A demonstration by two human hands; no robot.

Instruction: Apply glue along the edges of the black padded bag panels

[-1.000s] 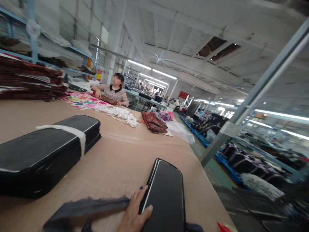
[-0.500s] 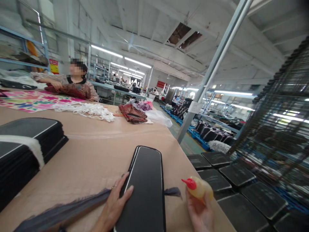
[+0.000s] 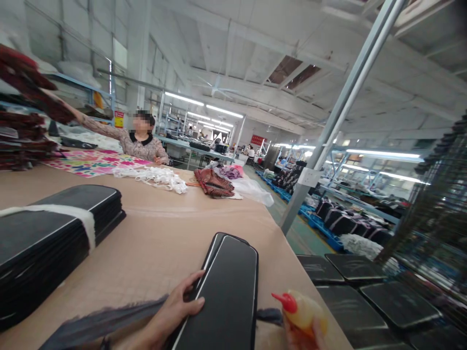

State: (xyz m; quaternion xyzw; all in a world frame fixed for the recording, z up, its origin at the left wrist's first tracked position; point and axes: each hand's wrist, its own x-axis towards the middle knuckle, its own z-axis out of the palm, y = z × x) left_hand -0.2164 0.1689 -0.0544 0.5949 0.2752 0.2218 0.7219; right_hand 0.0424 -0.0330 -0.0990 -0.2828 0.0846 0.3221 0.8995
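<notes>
My left hand (image 3: 174, 310) lies with fingers stretched flat on the left edge of a long black panel (image 3: 222, 296) with a pale trim, which rests on the brown work table (image 3: 160, 238). A dark grey fabric strip (image 3: 105, 322) runs under my left wrist and the panel. At the bottom right, my right hand (image 3: 301, 338) is closed round a yellow squeeze bottle (image 3: 302, 311) with a red nozzle pointing left, just right of the panel.
A tied stack of black panels (image 3: 47, 243) sits at the left. White cord (image 3: 153, 177), reddish fabric (image 3: 213, 182) and a floral sheet (image 3: 91, 163) lie farther back, where a person (image 3: 138, 141) reaches left. Black panels (image 3: 357, 287) on racks and a slanted metal post (image 3: 339, 116) stand right of the table.
The view has swung left and slightly up. The person at the far end has raised an arm toward the stacks on the left. My hands keep their hold on the panel and bottle.
</notes>
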